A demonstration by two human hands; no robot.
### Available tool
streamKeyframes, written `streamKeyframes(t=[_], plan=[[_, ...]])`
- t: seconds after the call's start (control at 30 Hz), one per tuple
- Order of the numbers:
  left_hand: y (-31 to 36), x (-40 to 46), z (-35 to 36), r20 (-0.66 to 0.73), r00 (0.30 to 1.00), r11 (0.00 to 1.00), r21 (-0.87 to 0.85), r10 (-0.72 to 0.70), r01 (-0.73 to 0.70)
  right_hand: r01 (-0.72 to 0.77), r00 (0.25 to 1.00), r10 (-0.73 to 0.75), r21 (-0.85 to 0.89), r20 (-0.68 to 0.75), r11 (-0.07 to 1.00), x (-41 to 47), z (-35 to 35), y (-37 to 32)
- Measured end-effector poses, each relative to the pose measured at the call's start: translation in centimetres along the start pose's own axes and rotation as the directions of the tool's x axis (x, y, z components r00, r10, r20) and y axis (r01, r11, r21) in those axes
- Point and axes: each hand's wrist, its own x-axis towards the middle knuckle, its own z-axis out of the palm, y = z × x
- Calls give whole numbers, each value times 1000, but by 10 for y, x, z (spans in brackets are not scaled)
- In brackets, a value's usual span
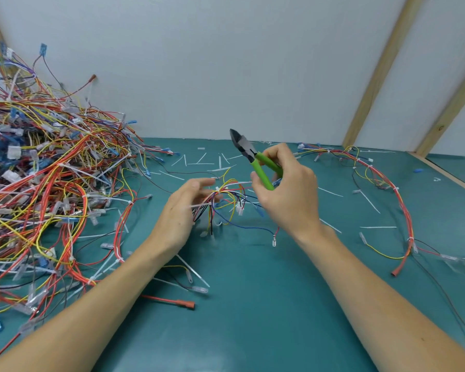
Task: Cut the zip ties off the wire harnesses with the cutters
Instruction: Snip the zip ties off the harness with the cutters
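Observation:
My left hand [181, 210] holds a small wire harness [226, 200] of red, yellow, blue and black wires above the green mat. A white zip tie [217, 189] binds the bundle just past my fingertips, and another tie sticks out by my thumb. My right hand [285, 189] grips green-handled cutters [255, 161]; the grey jaws point up and to the left, away from the harness, and are slightly apart. The two hands are close together, with the harness between them.
A big tangled heap of wire harnesses [46, 167] fills the left side. One long harness [387, 189] loops across the right of the green mat [253, 304]. Cut white zip tie pieces [199, 161] lie scattered at the back, near the white wall.

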Motion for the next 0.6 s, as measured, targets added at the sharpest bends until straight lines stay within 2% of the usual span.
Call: streamKeyframes(t=[0.07,0.13,0.2,0.27,0.3,0.37,0.43,0.47,0.5,0.6], plan=[[0,3,-3,-149,989,992,-129,-18,-2,2,998,-6,-60,-60,998,1,-2,3],[0,6,-11,-301,954,993,-115,4,-40,-70,989,61,-62,-133,996,4,-6,7],[0,11,-18,-400,916,993,-110,-8,-40,-140,970,138,3,-201,990,8,-11,11],[-1,14,-21,-444,895,989,-147,-47,-21,-149,968,169,118,-185,982,11,-14,10],[-2,15,-22,-451,890,987,-161,-65,-10,-142,981,164,193,-107,971,12,-15,8],[-2,15,-21,-441,893,986,-164,-87,15,-171,973,107,331,204,928,13,-16,0],[0,13,-19,-422,903,989,-149,-80,18,-257,836,32,339,548,905,10,-13,-6],[1,12,-18,-415,907,990,-142,-71,12,-281,751,16,298,660,912,7,-12,-7],[2,12,-18,-413,909,991,-133,-61,6,-288,684,15,252,729,924,6,-11,-6],[5,10,-18,-430,902,994,-108,-36,-11,-321,576,38,183,817,929,6,-15,-2]])
